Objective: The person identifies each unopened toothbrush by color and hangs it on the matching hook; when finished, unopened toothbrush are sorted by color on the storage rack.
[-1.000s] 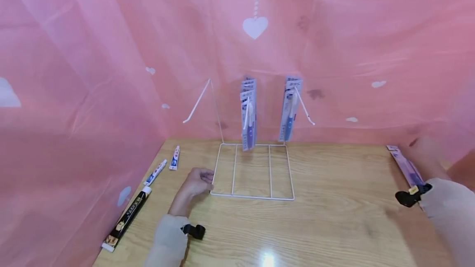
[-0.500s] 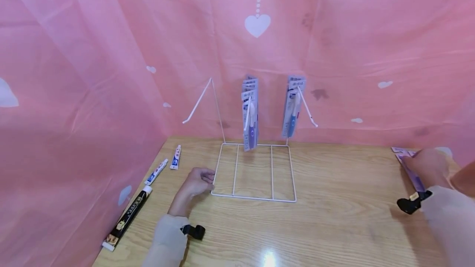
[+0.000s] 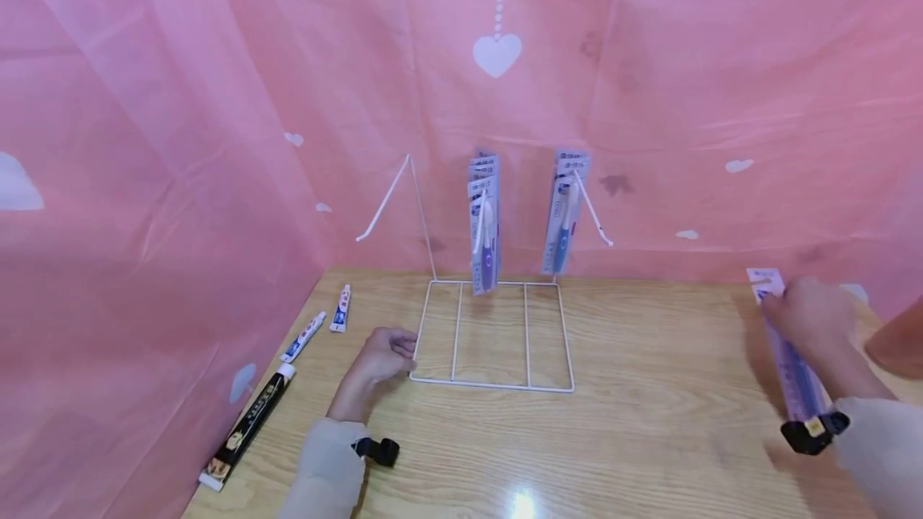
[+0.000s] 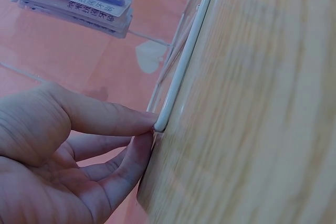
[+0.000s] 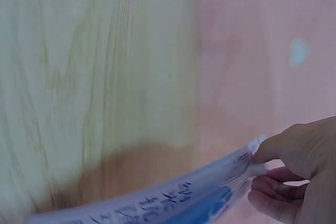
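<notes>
My left hand [image 3: 378, 355] pinches the near left corner of a white wire display rack [image 3: 492, 384]; the left wrist view shows thumb and fingertips on the rack's rod [image 4: 181, 66]. Packaged toothbrushes [image 3: 485, 239] hang in a stack on the middle hook, and more packaged toothbrushes [image 3: 562, 223] on the right hook. The left hook [image 3: 382, 199] carries nothing. Off to the right, my right hand [image 3: 815, 319] grips another packaged toothbrush [image 3: 789, 375] near its top end. In the right wrist view that package [image 5: 157, 203] slants below the thumb, its lower end cut off.
Two small toothpaste tubes [image 3: 340, 309] [image 3: 303, 336] and a long black toothpaste tube [image 3: 248, 427] lie along the table's left side. Pink cloth [image 3: 685, 102] hangs behind and at the left. A reddish-brown rounded shape [image 3: 897, 343] stands at the right edge.
My right hand has taken hold of the packaged toothbrush, which has shifted and tilted, its top now a little further left. My left hand stays on the rack's corner.
</notes>
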The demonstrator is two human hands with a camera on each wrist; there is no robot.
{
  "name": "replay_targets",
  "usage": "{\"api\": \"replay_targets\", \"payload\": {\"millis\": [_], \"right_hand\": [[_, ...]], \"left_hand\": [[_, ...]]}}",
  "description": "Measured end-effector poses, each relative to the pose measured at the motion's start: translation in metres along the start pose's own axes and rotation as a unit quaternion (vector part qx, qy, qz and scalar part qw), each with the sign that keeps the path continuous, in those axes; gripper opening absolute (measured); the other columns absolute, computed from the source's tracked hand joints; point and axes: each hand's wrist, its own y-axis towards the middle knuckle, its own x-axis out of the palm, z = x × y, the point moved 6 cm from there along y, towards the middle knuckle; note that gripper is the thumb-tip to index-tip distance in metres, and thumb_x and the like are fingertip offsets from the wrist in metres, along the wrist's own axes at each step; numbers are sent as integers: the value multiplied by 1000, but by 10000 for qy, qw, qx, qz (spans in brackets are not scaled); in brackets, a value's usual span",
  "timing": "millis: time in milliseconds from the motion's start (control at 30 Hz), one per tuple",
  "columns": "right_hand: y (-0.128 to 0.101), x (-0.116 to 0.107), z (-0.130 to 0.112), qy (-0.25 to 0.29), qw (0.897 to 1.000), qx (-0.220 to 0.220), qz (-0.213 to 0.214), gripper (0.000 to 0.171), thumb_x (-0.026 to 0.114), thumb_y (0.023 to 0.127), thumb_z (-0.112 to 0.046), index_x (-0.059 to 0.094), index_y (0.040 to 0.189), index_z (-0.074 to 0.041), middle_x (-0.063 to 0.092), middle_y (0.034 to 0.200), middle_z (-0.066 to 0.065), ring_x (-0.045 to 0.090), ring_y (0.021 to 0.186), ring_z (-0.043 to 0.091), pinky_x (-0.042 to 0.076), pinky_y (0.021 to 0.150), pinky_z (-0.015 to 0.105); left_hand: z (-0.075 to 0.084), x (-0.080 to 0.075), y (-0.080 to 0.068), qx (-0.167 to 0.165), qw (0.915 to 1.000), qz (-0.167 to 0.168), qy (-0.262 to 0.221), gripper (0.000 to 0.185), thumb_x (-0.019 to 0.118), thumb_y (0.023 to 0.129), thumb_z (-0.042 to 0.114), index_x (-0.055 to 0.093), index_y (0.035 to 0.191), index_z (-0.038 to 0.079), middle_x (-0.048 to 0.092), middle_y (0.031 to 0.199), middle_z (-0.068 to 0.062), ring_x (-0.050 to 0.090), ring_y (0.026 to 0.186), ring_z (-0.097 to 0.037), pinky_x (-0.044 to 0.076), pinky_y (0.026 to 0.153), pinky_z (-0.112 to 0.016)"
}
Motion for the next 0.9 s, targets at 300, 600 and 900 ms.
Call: {"api": "replay_targets", "payload": {"millis": [300, 600, 900], "right_hand": [[-27, -45, -82, 485, 9967, -299, 580, 35, 58, 95, -23, 59, 72, 3, 52, 54, 6, 45, 45, 20, 30, 38, 32], [-54, -93, -160, 856, 9712, -962, 2007, 26, 67, 88, -19, 70, 93, 7, 69, 78, 23, 59, 54, 30, 31, 42, 19], [-85, -113, -222, 1205, 9356, -1922, 2705, 17, 73, 82, -12, 74, 93, 1, 72, 75, 13, 66, 61, 29, 35, 55, 10]], "left_hand": [[0, -3, 2, -90, 10000, 36, 6, 46, 72, 68, -18, 66, 113, -10, 63, 91, -12, 60, 83, -22, 54, 73, -32], [-1, -4, 2, -85, 9999, 104, -91, 47, 71, 66, -19, 66, 111, -11, 63, 90, -13, 59, 82, -23, 54, 71, -30], [2, 0, -2, -126, 9998, 32, -149, 47, 71, 65, -20, 65, 111, -12, 62, 89, -14, 59, 82, -23, 54, 72, -30]]}}
